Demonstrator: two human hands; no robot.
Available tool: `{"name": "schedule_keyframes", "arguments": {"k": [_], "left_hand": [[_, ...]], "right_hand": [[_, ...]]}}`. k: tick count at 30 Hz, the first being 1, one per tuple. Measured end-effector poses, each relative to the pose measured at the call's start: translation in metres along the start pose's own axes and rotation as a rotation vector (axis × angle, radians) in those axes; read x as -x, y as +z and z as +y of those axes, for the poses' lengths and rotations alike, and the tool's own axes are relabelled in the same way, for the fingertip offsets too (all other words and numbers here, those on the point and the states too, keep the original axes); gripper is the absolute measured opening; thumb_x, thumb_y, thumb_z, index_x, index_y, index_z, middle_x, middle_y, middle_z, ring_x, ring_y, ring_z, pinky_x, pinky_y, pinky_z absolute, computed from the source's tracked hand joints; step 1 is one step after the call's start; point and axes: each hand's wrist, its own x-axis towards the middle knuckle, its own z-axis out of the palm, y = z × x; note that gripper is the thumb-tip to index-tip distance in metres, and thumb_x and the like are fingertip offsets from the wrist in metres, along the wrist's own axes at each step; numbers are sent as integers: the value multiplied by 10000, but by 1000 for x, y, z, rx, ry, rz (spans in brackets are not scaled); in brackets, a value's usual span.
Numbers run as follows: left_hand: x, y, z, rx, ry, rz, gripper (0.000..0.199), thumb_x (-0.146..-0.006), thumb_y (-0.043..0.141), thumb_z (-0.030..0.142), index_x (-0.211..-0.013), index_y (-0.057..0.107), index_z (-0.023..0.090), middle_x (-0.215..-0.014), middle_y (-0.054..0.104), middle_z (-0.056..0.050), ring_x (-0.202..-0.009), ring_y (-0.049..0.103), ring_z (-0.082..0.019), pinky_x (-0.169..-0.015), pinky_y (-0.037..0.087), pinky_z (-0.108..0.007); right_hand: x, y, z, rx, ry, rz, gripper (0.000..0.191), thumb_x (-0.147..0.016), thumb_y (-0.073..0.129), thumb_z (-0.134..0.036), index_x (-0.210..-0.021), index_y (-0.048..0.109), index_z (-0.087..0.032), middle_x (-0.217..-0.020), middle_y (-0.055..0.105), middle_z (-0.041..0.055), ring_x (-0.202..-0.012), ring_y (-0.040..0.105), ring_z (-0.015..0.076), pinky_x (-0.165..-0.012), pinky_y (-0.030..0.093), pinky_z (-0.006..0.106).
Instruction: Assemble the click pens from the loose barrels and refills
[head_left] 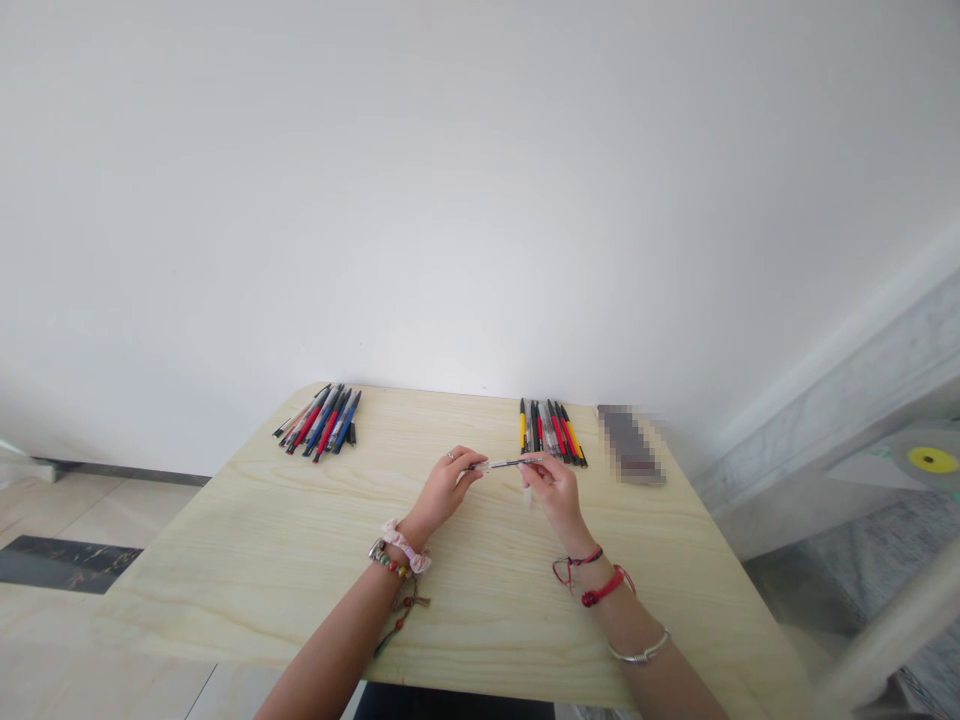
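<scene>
A slim pen (501,463) with a see-through barrel and a dark part stretches level between my two hands above the table. My left hand (444,490) pinches its left end with thumb and fingers. At the other end, my right hand (553,488) is closed on the pen too. A small translucent piece (528,497) shows just below my right fingers; whether it is held or lies on the table I cannot tell. Beyond my right hand lies a row of pens (550,432) in yellow, red, black and clear.
A bunch of blue, red and clear pens (319,422) lies at the table's back left. A blurred-out dark flat object (631,445) rests at the back right. The wooden table (300,560) meets a white wall (480,200); a pale slanted bar (892,610) stands at the right.
</scene>
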Motion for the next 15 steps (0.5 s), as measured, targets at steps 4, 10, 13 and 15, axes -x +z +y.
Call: {"name": "schedule_keyframes", "arguments": {"k": [4,10,13,15], "left_hand": [[0,0,0,-1,-1,-6,163,-793,463,201,-914,567,167,-834,570,-58,-798,537,-147,-720,442,-274],[1,-1,0,-3,-7,-10,165,-802,450,204,-920,559,169,-847,567,-58,-810,534,-145,-731,441,-277],[1,-1,-1,-3,-2,-3,169,-807,443,210,-927,556,173,-851,566,-58,-815,533,-146,-738,440,-284],[1,-1,0,-2,1,1,171,-808,440,214,-927,557,174,-851,568,-58,-819,533,-148,-741,439,-287]], "right_hand": [[1,1,-2,-1,-3,4,86,-646,595,-244,-695,606,-174,-553,535,-21,-449,480,88,-432,424,217],[0,1,-3,6,41,0,108,-643,599,-255,-702,602,-165,-517,529,-26,-440,479,89,-437,427,219],[0,0,-2,19,45,-1,120,-637,604,-265,-697,602,-162,-511,533,-25,-437,484,91,-438,426,221],[0,-1,-1,28,37,1,130,-635,606,-277,-697,606,-163,-510,535,-24,-435,487,93,-436,424,222]]}}
